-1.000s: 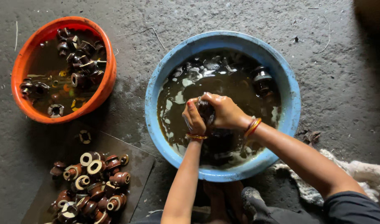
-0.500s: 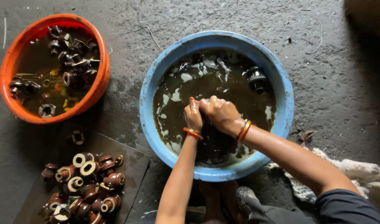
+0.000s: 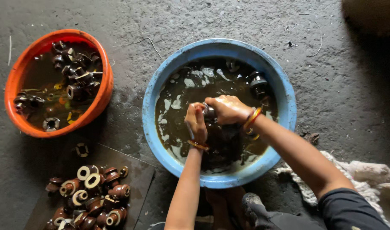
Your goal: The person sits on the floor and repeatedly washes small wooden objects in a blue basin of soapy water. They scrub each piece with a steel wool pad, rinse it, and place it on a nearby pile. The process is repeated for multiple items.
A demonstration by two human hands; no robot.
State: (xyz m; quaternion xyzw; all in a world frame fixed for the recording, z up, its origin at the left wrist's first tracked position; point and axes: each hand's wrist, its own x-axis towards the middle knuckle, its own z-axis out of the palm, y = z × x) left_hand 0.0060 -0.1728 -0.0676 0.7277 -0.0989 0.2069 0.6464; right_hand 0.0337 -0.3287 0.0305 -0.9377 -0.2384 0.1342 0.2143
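Observation:
Both hands meet over a blue basin (image 3: 154, 89) full of dark foamy water. My left hand (image 3: 196, 122) and my right hand (image 3: 227, 109) grip one small dark brown ceramic insulator (image 3: 209, 112) between them, just above the water. Bangles ring both wrists. More dark insulators (image 3: 258, 84) lie half sunk at the basin's far right.
An orange basin (image 3: 102, 91) at the left holds murky water and several brown insulators. A pile of brown and white insulators (image 3: 90, 194) lies on a dark board at lower left, with one loose piece (image 3: 81, 149) above it. A pale rag (image 3: 365, 174) lies at right on the rough concrete floor.
The view has drifted slightly. My hands stayed together on the insulator and shifted a little over the water.

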